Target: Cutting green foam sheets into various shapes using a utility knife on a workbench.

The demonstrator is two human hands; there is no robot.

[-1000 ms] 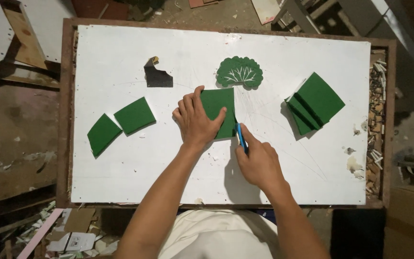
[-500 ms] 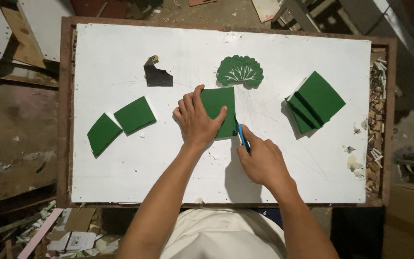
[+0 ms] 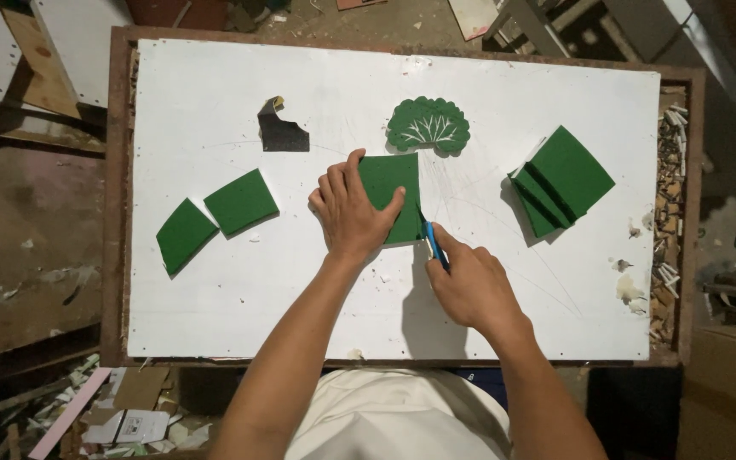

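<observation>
Little has shifted since the earlier frame: right hand [image 3: 470,285] stays clamped on a blue cutter [image 3: 433,243], blade against the right edge of the green sheet [image 3: 392,194]. Left hand [image 3: 353,209] lies flat, fingers spread, pinning that sheet to the white board [image 3: 215,315], seemingly so it won't slide. Green leaf cutout [image 3: 428,125] sits just beyond the fingertips.

A white counter [image 3: 215,315] framed in brown wood is seen from above. A dusty brown floor [image 3: 19,281] is strewn with scraps and cardboard [image 3: 134,409] at lower left. Pale boards [image 3: 87,43], possibly panels, are leaned at upper left.
</observation>
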